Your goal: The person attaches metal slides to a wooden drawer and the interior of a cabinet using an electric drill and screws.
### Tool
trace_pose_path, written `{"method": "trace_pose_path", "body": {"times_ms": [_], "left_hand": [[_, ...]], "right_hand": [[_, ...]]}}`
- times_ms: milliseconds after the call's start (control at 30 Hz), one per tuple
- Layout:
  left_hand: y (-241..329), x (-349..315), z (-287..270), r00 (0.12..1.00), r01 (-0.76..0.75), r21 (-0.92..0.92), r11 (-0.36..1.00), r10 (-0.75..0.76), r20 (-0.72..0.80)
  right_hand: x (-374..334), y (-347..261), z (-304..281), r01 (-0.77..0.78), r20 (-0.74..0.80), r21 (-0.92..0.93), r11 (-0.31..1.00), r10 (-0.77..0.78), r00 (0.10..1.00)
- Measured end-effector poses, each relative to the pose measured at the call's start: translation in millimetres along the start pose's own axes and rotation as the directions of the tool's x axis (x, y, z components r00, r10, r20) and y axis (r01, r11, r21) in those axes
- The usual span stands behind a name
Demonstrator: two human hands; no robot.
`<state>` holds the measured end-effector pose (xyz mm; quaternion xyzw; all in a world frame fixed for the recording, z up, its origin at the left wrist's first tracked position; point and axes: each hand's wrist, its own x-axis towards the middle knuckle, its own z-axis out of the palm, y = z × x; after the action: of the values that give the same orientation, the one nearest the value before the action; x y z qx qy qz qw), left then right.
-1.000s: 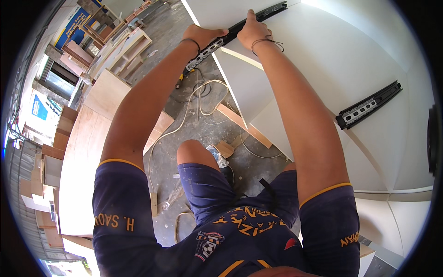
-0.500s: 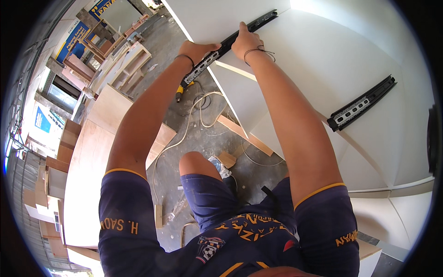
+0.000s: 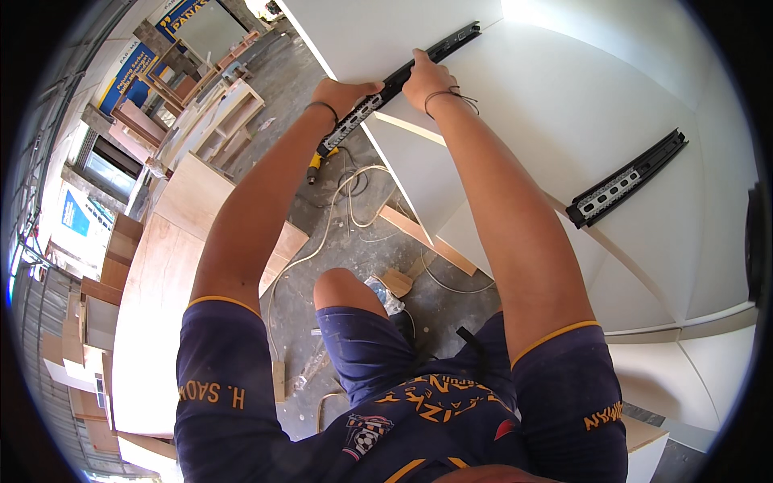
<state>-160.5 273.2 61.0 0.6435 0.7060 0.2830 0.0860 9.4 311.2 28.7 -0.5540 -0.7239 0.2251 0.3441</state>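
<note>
A black and silver drawer slide (image 3: 452, 45), partly extended, slants across the white cabinet panel (image 3: 547, 97), its silver end jutting past the panel's front edge. My left hand (image 3: 345, 94) grips it near that edge, with the thumb lying along the slide. Further up, my right hand (image 3: 427, 80) is closed around the slide's black middle, one finger pointing along it. How the fingers wrap behind the slide is hidden. A second drawer slide (image 3: 626, 179) lies against white cabinet board to the right, apart from both hands.
A yellow and black power tool (image 3: 314, 167) lies on the floor below my left hand, near a pale cable (image 3: 324, 233). Wooden cabinet parts (image 3: 173, 233) stand at the left. A light panel edge (image 3: 409, 127) runs beneath my right wrist.
Both hands and the drawer slide have shifted very slightly to the left in view. My grip on the slide looks the same.
</note>
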Motion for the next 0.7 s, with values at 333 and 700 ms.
{"method": "trace_pose_path", "body": {"times_ms": [333,700], "left_hand": [[1.3,-3.2,-1.1,0.998,0.057,-0.057,0.997,-0.056,0.018],[1.7,-0.1,0.3,0.999,0.026,0.006,1.0,-0.026,0.025]], "right_hand": [[-10.8,-7.5,-14.3,-0.015,0.091,-0.054,0.998,0.02,0.996],[8.8,4.9,-4.0,-0.027,0.125,-0.044,0.999,0.033,0.992]]}}
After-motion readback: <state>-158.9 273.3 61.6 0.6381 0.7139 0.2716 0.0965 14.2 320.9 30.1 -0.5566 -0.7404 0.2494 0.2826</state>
